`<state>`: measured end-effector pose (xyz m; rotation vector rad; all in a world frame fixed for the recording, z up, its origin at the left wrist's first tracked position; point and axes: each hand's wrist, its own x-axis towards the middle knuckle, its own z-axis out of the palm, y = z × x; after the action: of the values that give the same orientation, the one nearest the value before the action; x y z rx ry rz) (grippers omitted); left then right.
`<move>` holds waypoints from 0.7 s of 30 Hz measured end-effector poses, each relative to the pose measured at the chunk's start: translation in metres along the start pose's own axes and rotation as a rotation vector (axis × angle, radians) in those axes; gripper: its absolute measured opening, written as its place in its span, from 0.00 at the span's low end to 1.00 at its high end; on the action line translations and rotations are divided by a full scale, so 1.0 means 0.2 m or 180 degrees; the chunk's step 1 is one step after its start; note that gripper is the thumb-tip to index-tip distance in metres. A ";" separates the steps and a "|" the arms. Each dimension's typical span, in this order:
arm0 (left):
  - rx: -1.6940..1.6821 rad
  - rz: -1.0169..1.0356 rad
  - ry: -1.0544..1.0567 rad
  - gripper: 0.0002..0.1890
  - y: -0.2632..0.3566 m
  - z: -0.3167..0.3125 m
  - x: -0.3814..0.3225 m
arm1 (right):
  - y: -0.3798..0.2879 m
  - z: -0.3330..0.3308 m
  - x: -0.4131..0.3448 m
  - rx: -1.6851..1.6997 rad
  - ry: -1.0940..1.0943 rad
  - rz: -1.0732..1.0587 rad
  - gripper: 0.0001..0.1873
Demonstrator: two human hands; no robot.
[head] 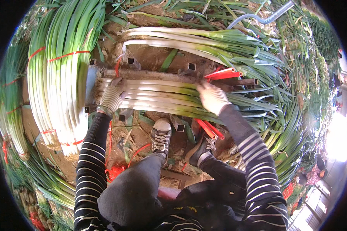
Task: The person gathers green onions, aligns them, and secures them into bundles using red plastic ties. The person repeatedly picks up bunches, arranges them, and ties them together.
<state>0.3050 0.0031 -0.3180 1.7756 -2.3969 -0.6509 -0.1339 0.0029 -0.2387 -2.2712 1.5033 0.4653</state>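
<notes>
A row of long green onions [162, 96] lies side by side across a low metal frame [162, 74], roots to the left and leaves to the right. My left hand [112, 95], in a striped glove, rests over the white stalks near the roots. A red plastic strip [117, 67] runs up from beside its fingertips. My right hand [211, 97] lies on the stalks where white turns green, its fingers reaching the far edge. Whether either hand grips the stalks is hidden. Red tubes [224, 75] stick up beyond the right hand, and another red pair [208, 129] projects on the near side.
Tied green onion bundles [66, 83] lie at left, bound with red strips. Loose green onions [190, 43] lie beyond the frame. A bent metal rod [266, 20] projects at upper right. Square tube ends [180, 127] jut near my shoes [161, 134]. A red strip tangle [114, 172] lies below.
</notes>
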 end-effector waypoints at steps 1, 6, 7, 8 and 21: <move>-0.0102 -0.0086 -0.0064 0.30 -0.01 0.01 0.00 | 0.08 -0.06 -0.07 0.0153 0.0106 0.0079 0.19; -0.0399 -0.0143 -0.0096 0.32 -0.03 0.01 -0.01 | 0.53 -0.34 -0.25 -0.0630 0.0116 0.0999 0.16; -0.0469 -0.0202 -0.0092 0.32 -0.02 0.00 -0.01 | 0.59 -0.36 -0.22 -0.0567 0.0457 0.1071 0.17; -0.0415 -0.0178 -0.0081 0.32 -0.02 0.00 -0.01 | 0.63 -0.35 -0.16 -0.0505 0.0784 0.0965 0.18; -0.0518 -0.0376 -0.0240 0.33 0.05 -0.07 0.01 | 0.69 -0.21 0.46 -0.0388 0.0568 0.0698 0.27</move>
<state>0.2992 -0.0008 -0.3009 1.8658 -2.2239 -0.9139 -0.2242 -0.1400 -0.2624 -2.3015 1.8727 0.4351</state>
